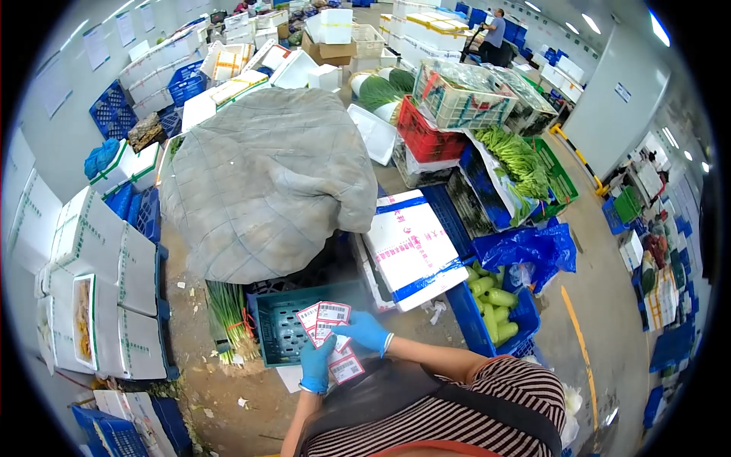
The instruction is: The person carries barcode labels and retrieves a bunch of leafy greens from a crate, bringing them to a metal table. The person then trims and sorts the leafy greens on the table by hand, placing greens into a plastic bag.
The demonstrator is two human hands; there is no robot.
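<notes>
Several white barcode labels (333, 312) with red borders are fanned out between my two blue-gloved hands. My left hand (315, 365) is closed on the lower left side of the fan. From the right, my right hand (365, 333) pinches the labels at their edge. One lower label (346, 369) lies beside my left fingers; what supports it is hidden. Just beyond the hands stands a teal plastic crate (264, 329), its slotted floor visible. A bundle of green onions (226, 308), tied with a red band, lies left of the crate.
A grey quilted cover (266, 183) drapes over a stack ahead. A taped white foam box (415, 255) sits to the right, near a blue crate (466, 324) of pale green gourds (495, 314). White foam boxes (84, 236) are stacked left. A person (493, 34) stands far back.
</notes>
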